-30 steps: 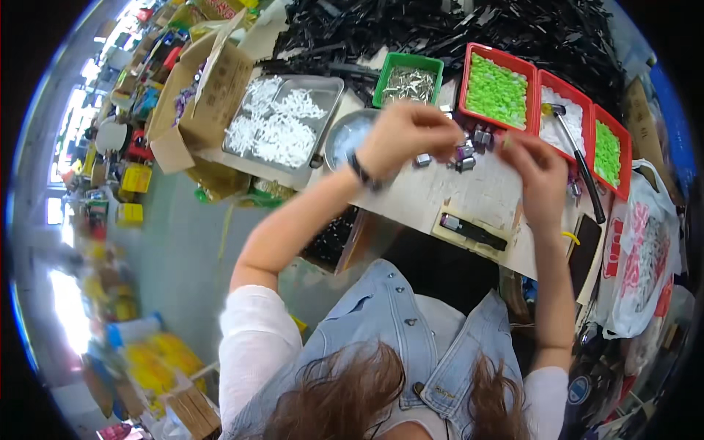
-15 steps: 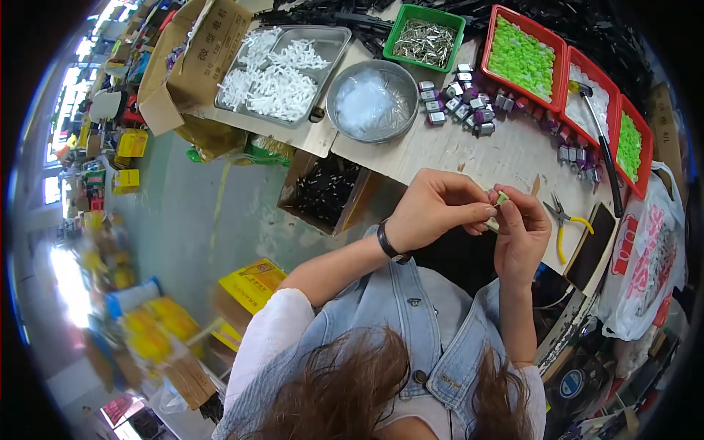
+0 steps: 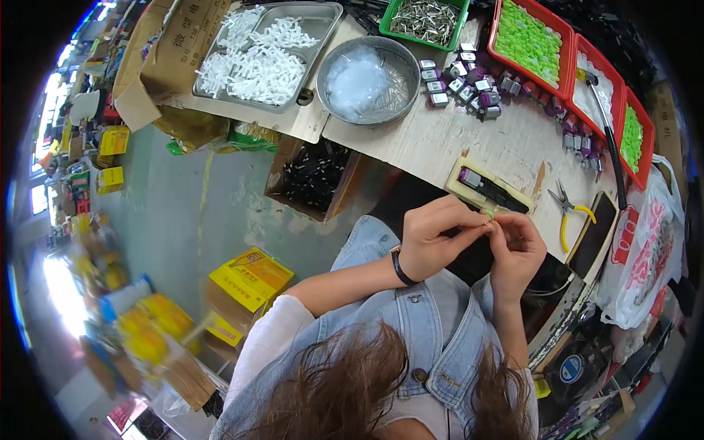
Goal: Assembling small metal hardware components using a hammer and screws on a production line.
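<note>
My left hand (image 3: pixel 434 236), with a dark band at the wrist, pinches thumb against forefinger. Its fingertips meet those of my right hand (image 3: pixel 519 248) around a small light-green plastic piece (image 3: pixel 488 214), which is mostly covered. Just beyond the hands, at the table's edge, lies a cream-coloured holder (image 3: pixel 459 170). In it sits a long black part (image 3: pixel 507 198) with a small silver-and-purple motor (image 3: pixel 471 177) at its left end. To the right of the holder rest pliers with yellow handles (image 3: pixel 565 220).
Small motors (image 3: pixel 463 86) lie loose on the table (image 3: pixel 411 150). Behind them stand a green tray of metal pins (image 3: pixel 425 20) and red trays of green pieces (image 3: pixel 529 44). A round metal bowl (image 3: pixel 369 81) and a metal tray of white parts (image 3: pixel 268 55) are left. A black-handled tool (image 3: pixel 614 158) leans over the red trays.
Both hands have come down toward my body, still pinching the green piece. The cream holder with its black part and motor, hidden behind the hands before, now shows.
</note>
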`<state>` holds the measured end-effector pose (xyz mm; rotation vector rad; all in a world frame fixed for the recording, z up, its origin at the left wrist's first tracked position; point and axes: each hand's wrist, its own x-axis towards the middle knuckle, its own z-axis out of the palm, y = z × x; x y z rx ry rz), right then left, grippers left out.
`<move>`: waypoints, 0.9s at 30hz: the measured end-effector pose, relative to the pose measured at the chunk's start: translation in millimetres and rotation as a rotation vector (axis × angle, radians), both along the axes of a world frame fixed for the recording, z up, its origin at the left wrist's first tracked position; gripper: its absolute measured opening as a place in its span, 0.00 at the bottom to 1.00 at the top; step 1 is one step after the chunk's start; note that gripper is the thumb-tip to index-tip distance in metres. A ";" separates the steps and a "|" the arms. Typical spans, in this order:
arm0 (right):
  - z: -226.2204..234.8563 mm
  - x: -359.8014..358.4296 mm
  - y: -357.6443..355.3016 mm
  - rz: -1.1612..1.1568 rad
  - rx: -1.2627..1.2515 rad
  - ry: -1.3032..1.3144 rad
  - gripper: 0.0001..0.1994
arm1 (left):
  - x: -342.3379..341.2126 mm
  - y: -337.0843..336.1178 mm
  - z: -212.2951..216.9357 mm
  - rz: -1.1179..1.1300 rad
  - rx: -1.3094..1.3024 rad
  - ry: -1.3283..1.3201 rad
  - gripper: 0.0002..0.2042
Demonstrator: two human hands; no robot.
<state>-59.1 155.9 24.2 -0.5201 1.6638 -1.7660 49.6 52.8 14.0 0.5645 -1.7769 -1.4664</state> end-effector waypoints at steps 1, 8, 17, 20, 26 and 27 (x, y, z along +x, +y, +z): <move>-1.7 -3.1 -0.1 0.024 0.045 0.097 0.05 | 0.0 -0.8 -1.4 -0.016 0.020 -0.040 0.08; -10.0 -41.9 -24.0 0.159 0.203 0.859 0.08 | -10.4 -35.9 -28.5 0.010 -0.598 -0.009 0.09; -24.2 -44.5 -30.6 0.206 0.249 0.919 0.09 | -6.5 -51.4 -43.8 -0.199 -0.660 -0.066 0.08; -22.5 -43.2 -30.5 0.187 0.243 0.997 0.09 | -10.9 -52.1 -38.7 -0.236 -0.712 -0.123 0.07; 33.4 -116.1 -40.2 0.283 0.445 0.812 0.08 | -12.9 -51.1 6.1 -0.355 -0.916 -0.429 0.06; 27.3 -160.8 -46.3 -0.005 0.340 0.924 0.08 | -16.1 -52.3 13.1 -0.412 -0.907 -0.462 0.06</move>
